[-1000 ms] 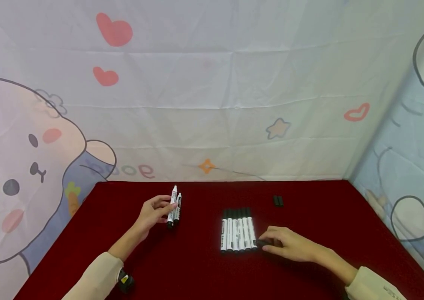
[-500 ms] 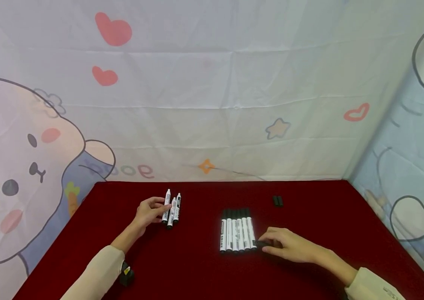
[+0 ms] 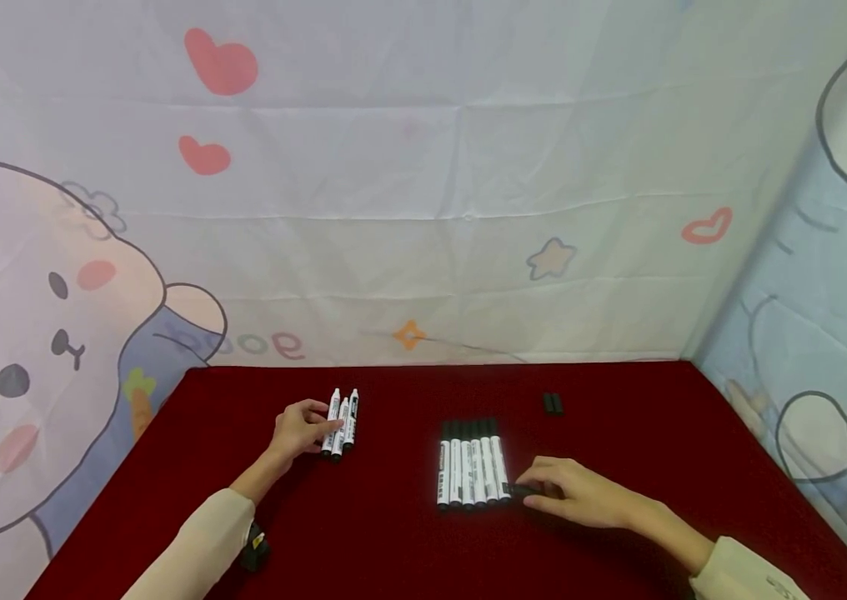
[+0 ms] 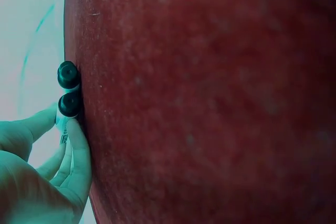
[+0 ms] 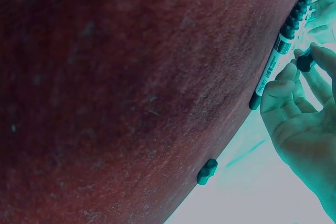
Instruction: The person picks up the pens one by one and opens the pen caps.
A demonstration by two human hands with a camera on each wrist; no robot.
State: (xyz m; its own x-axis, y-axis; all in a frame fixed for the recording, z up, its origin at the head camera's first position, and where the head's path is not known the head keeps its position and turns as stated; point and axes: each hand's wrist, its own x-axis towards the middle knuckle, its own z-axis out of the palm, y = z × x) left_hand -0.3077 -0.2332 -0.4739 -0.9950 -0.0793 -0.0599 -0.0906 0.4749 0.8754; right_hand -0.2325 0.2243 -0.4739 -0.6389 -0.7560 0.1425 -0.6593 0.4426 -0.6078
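My left hand [image 3: 299,429] is at the left of the table, its thumb and fingers around a white uncapped marker [image 3: 331,422]. Two more uncapped markers [image 3: 352,419] lie close on its right, their white tips facing away from me. Black marker ends [image 4: 69,104] show near the fingertips in the left wrist view. Right of centre, my right hand [image 3: 577,492] pinches a black marker cap [image 5: 305,61] between thumb and finger. It sits beside a row of several capped white markers [image 3: 470,472] with black caps pointing to the back.
Two black caps [image 3: 553,404] lie side by side toward the back right. A dark red cloth [image 3: 393,542] covers the table. Behind it hangs a pale printed curtain [image 3: 363,167], which also runs along the right side.
My left hand has shifted left and down with its marker, setting it alongside the other two, so three now show close together. The right hand keeps its cap in nearly the same place.
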